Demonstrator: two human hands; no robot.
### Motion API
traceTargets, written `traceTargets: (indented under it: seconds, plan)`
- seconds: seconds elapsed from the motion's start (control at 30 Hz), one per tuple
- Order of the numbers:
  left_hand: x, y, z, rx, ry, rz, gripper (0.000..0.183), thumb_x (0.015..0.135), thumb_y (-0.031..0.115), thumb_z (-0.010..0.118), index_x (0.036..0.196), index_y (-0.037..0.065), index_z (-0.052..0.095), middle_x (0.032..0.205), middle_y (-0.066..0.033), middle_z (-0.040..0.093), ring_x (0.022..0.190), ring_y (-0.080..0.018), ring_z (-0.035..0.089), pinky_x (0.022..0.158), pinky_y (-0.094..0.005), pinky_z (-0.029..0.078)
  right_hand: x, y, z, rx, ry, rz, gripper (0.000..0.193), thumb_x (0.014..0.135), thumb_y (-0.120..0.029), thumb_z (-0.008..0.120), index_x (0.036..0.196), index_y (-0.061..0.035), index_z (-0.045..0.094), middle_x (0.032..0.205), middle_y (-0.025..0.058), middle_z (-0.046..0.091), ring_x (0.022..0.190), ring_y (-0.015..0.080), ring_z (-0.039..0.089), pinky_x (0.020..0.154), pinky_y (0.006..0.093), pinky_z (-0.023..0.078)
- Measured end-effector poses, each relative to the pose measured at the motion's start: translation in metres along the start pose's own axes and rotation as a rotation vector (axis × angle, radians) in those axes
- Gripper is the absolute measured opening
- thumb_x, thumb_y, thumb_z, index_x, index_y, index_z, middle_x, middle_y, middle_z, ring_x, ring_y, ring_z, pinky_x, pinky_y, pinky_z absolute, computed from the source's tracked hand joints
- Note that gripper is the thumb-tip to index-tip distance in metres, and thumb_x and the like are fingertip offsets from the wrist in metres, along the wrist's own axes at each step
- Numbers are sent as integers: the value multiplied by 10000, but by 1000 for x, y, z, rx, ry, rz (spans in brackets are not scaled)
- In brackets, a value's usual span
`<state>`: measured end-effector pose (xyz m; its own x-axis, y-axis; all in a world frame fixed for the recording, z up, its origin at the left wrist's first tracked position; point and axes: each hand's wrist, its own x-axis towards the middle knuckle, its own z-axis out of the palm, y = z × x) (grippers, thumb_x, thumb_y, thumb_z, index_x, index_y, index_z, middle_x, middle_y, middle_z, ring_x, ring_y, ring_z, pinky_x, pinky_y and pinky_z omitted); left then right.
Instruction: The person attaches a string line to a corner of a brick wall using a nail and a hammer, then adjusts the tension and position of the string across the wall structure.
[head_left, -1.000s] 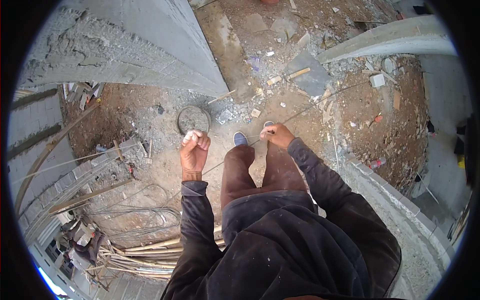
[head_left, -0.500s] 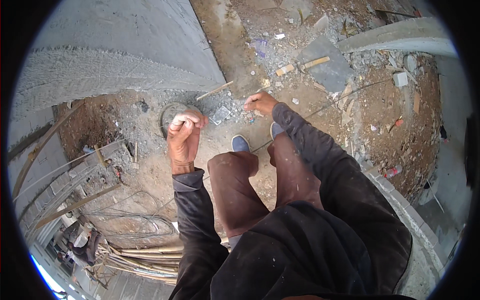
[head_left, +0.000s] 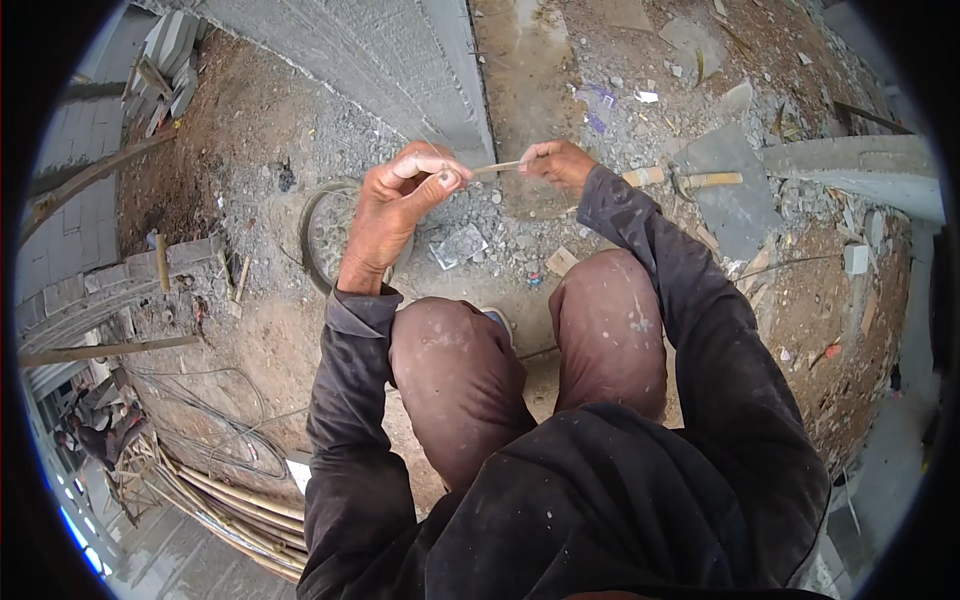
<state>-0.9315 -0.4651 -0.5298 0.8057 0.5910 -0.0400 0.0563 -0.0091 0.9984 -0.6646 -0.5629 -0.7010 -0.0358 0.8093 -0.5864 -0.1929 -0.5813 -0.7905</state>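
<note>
A thin stick [head_left: 497, 167] runs nearly level, left to right, between both hands. The left hand [head_left: 392, 215] pinches one end with thumb and forefinger; the right hand [head_left: 558, 163] pinches the other.

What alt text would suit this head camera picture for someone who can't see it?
Seen from above, a crouching person's left hand and right hand hold a thin stick between them, over rubble-strewn ground. A grey block wall stands ahead, and a hammer lies to the right.
</note>
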Motion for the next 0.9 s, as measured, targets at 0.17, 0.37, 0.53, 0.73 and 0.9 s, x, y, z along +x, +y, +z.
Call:
traceTargets:
  seconds: [0.17,0.37,0.53,0.73,0.9]
  plan:
    - [10,-24,13,106,-7,19,141,997,170,692,1030,53,764,958,-41,710,921,-148,685,829,-312,557,22,31,0,52,-92,-38,106,880,-184,778,904,-113,703,690,-83,479,532,25,336,462,237,211]
    - [18,-54,14,256,23,71,176,1005,193,689,1068,46,764,925,-35,729,868,-117,684,789,-289,552,37,66,9,131,-14,-67,89,875,-159,778,898,-100,715,672,-80,467,517,35,319,448,247,200]
    - [25,-65,24,382,92,105,170,1007,187,686,1084,57,764,944,-49,742,834,-110,686,748,-282,553,48,89,12,123,64,-69,98,882,-165,776,938,-92,743,667,-84,473,507,38,315,443,255,194]
    - [32,-69,28,521,143,110,165,1012,160,670,1113,61,754,932,-60,755,774,-108,704,668,-262,545,64,94,25,71,176,-247,184,897,-195,768,1022,-60,770,855,3,693,757,94,583,706,272,461]
    - [29,-61,33,561,197,114,163,1016,140,658,1128,67,750,938,-61,764,758,-112,732,647,-260,551,69,99,14,30,155,-207,175,910,-198,759,985,-41,773,921,9,723,881,112,608,834,296,469]
